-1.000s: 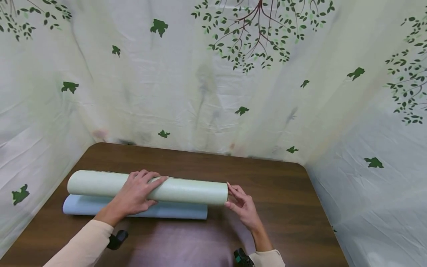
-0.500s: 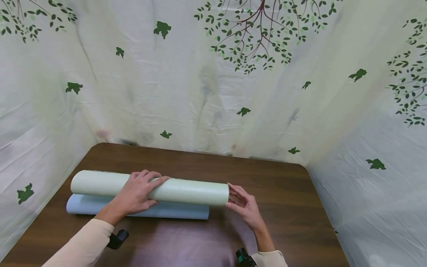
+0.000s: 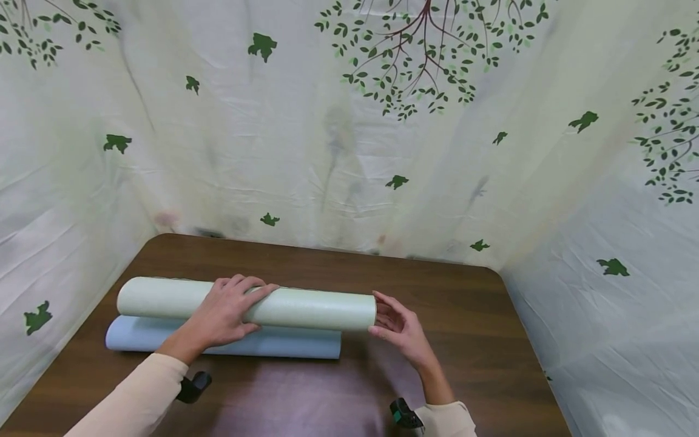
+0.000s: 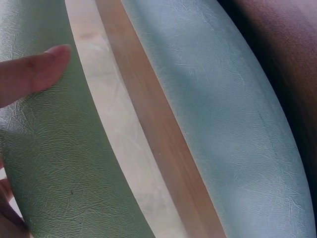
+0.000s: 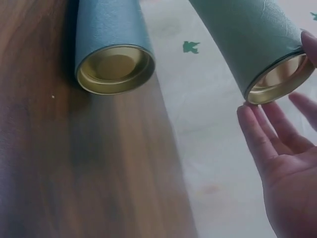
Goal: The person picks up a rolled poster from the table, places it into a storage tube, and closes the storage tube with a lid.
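A pale green tube (image 3: 322, 308) with a textured covering is held level above the table, behind a similar light blue tube (image 3: 284, 343) in the head view. My left hand (image 3: 225, 309) grips the green tube around its middle, thumb on the near side and fingers over the top. At its right end, my right hand (image 3: 401, 331) holds the rim between thumb and index finger, the other fingers behind. In the right wrist view, both the green tube (image 5: 247, 39) and the blue tube (image 5: 111, 25) show gold, recessed metal ends. The blue tube lies on the table untouched.
The brown wooden table (image 3: 464, 352) has rounded far corners. A white curtain (image 3: 306, 139) printed with leaves and branches hangs behind it and along both sides. Dark wrist devices (image 3: 193, 387) are worn on both wrists.
The green tube has risen slightly in both hands. My right index finger and thumb have shifted slightly upward at its end. The blue tube stays on the table.
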`<act>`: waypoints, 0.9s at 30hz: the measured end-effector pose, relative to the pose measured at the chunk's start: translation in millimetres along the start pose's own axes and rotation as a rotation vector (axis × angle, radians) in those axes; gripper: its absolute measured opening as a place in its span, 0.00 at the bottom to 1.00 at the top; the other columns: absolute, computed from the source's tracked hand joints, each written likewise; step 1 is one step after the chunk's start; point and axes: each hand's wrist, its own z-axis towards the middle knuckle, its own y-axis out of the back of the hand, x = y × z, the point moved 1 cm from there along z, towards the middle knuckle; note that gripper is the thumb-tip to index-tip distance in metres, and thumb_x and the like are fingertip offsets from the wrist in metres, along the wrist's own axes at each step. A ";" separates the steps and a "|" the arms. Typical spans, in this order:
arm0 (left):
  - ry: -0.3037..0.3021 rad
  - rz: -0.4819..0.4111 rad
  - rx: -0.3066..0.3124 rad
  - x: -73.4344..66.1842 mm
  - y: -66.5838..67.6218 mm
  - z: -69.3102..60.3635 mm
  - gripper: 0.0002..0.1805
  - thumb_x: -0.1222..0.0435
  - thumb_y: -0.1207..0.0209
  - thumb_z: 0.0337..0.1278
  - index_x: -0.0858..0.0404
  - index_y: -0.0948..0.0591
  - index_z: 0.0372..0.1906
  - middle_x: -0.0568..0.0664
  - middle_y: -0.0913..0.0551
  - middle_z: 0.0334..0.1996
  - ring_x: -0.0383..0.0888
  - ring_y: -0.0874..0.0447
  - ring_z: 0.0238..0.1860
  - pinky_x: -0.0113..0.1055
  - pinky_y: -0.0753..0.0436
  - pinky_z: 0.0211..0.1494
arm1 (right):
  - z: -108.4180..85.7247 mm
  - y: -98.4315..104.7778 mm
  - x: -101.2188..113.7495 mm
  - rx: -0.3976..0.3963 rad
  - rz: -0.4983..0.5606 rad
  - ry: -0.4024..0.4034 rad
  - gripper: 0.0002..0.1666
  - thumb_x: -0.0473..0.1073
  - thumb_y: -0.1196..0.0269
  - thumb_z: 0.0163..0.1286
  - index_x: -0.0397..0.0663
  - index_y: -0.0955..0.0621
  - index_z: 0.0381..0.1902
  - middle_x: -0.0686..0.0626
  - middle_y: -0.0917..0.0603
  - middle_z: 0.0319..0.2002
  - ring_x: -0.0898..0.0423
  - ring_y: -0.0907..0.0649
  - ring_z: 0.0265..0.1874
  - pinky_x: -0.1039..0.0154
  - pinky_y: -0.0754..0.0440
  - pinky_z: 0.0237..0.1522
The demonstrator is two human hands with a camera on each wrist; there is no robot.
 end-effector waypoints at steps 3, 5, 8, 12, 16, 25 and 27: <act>0.005 0.003 0.007 -0.3 1.7 0.6 0.43 0.55 0.21 0.29 0.57 0.23 0.60 0.53 0.22 0.48 0.55 0.25 0.48 0.56 0.27 0.44 | 3.1 -1.1 6.3 -0.002 -0.030 -0.039 0.41 0.30 0.31 0.58 0.30 0.35 0.67 0.31 0.29 0.62 0.47 0.23 0.57 0.59 0.23 0.55; 0.008 0.004 0.012 -0.1 2.0 0.9 0.42 0.55 0.21 0.29 0.57 0.23 0.60 0.53 0.22 0.48 0.55 0.25 0.48 0.56 0.28 0.43 | 5.4 -1.8 10.4 0.007 -0.067 -0.056 0.40 0.31 0.31 0.58 0.34 0.34 0.67 0.34 0.29 0.62 0.44 0.24 0.58 0.58 0.24 0.56; 0.009 -0.001 0.022 -0.1 1.6 1.8 0.42 0.55 0.22 0.30 0.56 0.23 0.60 0.52 0.23 0.49 0.54 0.25 0.48 0.56 0.28 0.44 | 9.1 -2.9 18.0 0.022 -0.181 -0.062 0.39 0.34 0.30 0.58 0.41 0.31 0.66 0.39 0.27 0.62 0.44 0.24 0.59 0.53 0.25 0.57; 0.013 -0.011 0.023 -0.5 0.4 2.4 0.42 0.55 0.22 0.30 0.56 0.23 0.61 0.52 0.23 0.49 0.54 0.26 0.49 0.56 0.28 0.44 | 17.2 -6.1 27.6 0.062 -0.431 -0.055 0.39 0.43 0.27 0.57 0.48 0.28 0.65 0.47 0.23 0.58 0.50 0.23 0.55 0.48 0.25 0.56; 0.014 -0.012 0.024 -1.1 -0.2 3.8 0.42 0.55 0.22 0.30 0.56 0.23 0.60 0.52 0.23 0.49 0.54 0.26 0.49 0.56 0.28 0.44 | 28.9 -14.2 39.8 0.131 -0.655 -0.061 0.42 0.51 0.25 0.52 0.49 0.27 0.63 0.51 0.23 0.56 0.54 0.23 0.54 0.52 0.24 0.53; 0.029 -0.021 0.043 -5.2 0.5 5.5 0.41 0.56 0.22 0.32 0.56 0.23 0.60 0.53 0.22 0.49 0.54 0.26 0.49 0.58 0.29 0.46 | 49.9 -43.9 58.2 0.276 -1.032 -0.094 0.43 0.54 0.25 0.50 0.46 0.26 0.62 0.48 0.23 0.56 0.51 0.22 0.53 0.51 0.24 0.52; 0.032 -0.023 0.043 -5.2 -0.1 5.8 0.41 0.56 0.22 0.31 0.56 0.23 0.60 0.53 0.22 0.49 0.54 0.26 0.49 0.58 0.29 0.46 | 52.6 -48.3 58.9 0.290 -1.100 -0.082 0.43 0.55 0.25 0.49 0.46 0.25 0.62 0.47 0.23 0.55 0.49 0.22 0.52 0.50 0.24 0.52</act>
